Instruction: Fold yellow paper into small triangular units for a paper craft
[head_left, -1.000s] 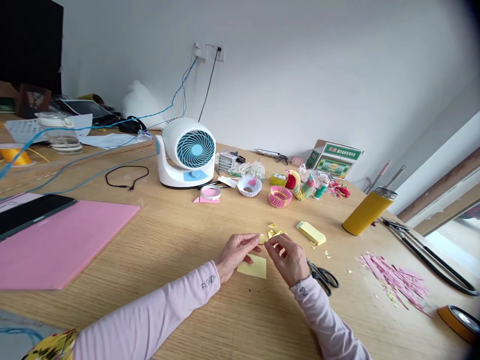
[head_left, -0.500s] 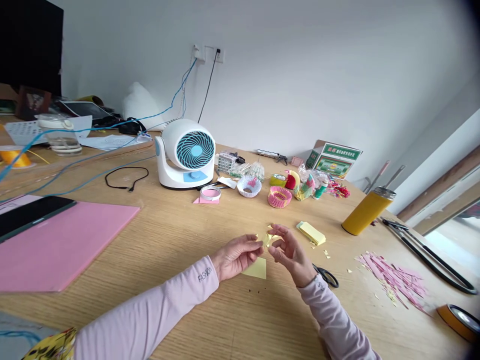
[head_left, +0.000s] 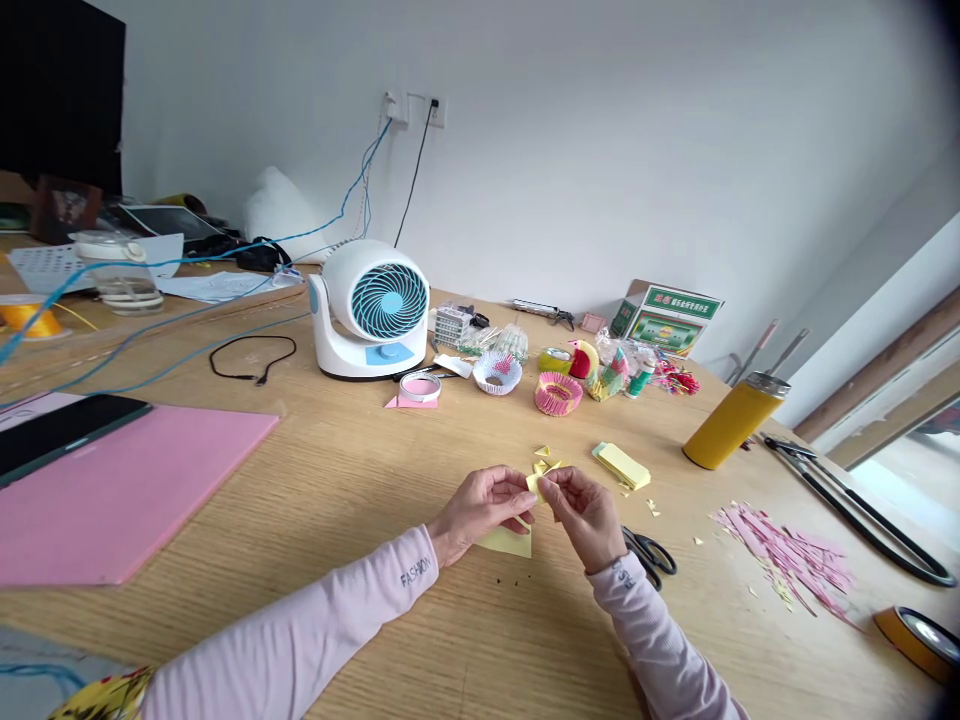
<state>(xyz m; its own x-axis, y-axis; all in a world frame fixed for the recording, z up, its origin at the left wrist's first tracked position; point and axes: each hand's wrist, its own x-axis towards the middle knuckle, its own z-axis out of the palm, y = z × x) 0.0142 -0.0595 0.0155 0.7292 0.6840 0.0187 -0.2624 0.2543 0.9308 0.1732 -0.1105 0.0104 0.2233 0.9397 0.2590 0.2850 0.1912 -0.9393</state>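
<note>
Between my two hands is a small piece of yellow paper [head_left: 534,487]. My left hand [head_left: 484,510] pinches its left side, and my right hand [head_left: 585,512] grips the right side with thumb and fingertips. Below my left fingers, a flat yellow paper sheet [head_left: 508,541] lies on the table, partly covered. Just beyond the fingertips lie a few small folded yellow pieces [head_left: 543,451]. Black-handled scissors [head_left: 651,553] rest beside my right wrist, their blades hidden behind it. A stack of yellow paper strips [head_left: 622,466] sits farther right.
A white fan [head_left: 373,310] stands at the back, near two paper cups, the pink-and-yellow one [head_left: 558,394] closest. To the right are a yellow bottle [head_left: 735,421], pink paper shreds [head_left: 787,555] and a tape roll [head_left: 916,643]. At left, a phone [head_left: 71,432] lies on a pink sheet [head_left: 165,490].
My right hand has lowered and closed its fingers on the yellow paper, where they were spread apart before. My left hand has shifted slightly and stays on the paper.
</note>
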